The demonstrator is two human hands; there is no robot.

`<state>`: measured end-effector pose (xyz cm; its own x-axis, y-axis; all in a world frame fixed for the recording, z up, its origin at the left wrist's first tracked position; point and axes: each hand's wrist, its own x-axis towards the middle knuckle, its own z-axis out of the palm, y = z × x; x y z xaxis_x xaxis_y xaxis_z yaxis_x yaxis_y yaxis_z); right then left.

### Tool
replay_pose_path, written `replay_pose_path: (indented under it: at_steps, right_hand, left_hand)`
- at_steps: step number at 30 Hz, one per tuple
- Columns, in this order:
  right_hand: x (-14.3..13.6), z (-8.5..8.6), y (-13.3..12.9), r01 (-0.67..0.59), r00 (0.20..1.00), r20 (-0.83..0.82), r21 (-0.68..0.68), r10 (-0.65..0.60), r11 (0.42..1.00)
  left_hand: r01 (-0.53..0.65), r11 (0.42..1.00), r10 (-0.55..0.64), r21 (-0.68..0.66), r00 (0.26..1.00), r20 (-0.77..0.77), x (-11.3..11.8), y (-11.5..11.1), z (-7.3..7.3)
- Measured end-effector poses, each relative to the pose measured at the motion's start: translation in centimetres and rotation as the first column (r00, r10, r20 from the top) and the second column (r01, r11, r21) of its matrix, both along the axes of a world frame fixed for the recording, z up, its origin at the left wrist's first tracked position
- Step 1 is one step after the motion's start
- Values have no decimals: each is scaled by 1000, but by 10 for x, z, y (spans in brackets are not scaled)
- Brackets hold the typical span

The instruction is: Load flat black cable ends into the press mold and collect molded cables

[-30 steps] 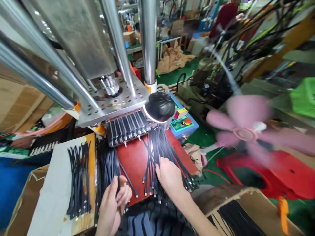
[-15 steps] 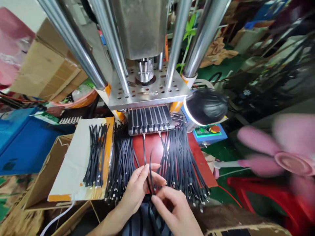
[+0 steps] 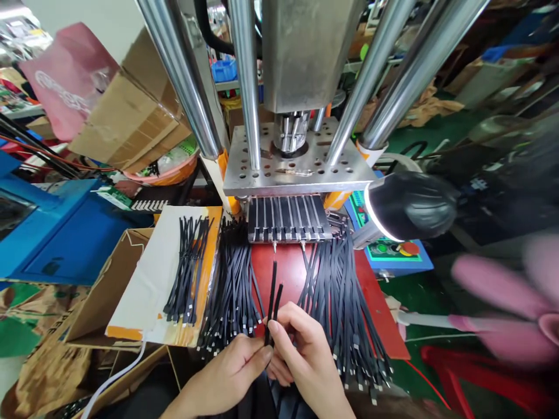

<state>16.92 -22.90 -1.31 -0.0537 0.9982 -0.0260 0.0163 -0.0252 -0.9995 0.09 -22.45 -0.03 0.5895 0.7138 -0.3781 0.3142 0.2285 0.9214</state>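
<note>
Two black flat cable strips point(image 3: 271, 302) stand up side by side between my hands, their upper ends free. My left hand point(image 3: 240, 366) is closed, thumb and fingers pinching the strips low down. My right hand point(image 3: 303, 352) pinches them from the other side, thumb beside the strips. The lower lengths are hidden by my hands. Beyond the strip tips is a black slotted mould block point(image 3: 288, 218) with small metal tips point(image 3: 275, 247) along its front edge. Bundles of black cables with metal plugs lie on the left point(image 3: 238, 279) and right point(image 3: 338, 291).
A steel press plate point(image 3: 301, 180) on thick columns stands above the block. A lamp point(image 3: 410, 206) and a blue control box point(image 3: 402, 259) are on the right, near a pink fan point(image 3: 502, 285). More cables point(image 3: 187, 270) lie on a white board point(image 3: 144, 273) at left.
My left hand has moved lower, and the strips now stand higher above my fingers. A gap now shows between the longer strip and the metal tip. The view has shifted left.
</note>
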Motion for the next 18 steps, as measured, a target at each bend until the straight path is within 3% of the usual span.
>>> replay_pose_path:
  at_steps: [2, 5, 8, 10, 13, 18]
  right_hand:
    - [-2, -3, 2, -9, 1000, 17, 15, 9, 1000]
    - [0, -2, 4, 2, 992, 123, 113, -16, 994]
    - [2, -1, 6, -17, 979, 204, 201, -25, 979]
    - [1, -3, 7, -33, 972, 236, 230, -23, 973]
    - [0, -7, 6, -17, 966, 254, 264, -53, 964]
    - [6, -8, 10, 8, 968, 238, 275, -77, 961]
  left_hand:
    - [51, 997, -45, 61, 994, -102, -11, 5, 1]
    - [72, 993, -64, 94, 994, -85, -18, 24, 13]
    - [-119, 971, 122, 208, 992, -2, -13, 56, 32]
    - [-186, 930, 181, 316, 982, 46, -8, 76, 40]
    - [-137, 920, 110, 368, 990, 93, -3, 92, 42]
    - [-94, 922, 50, 375, 991, 126, -1, 91, 36]
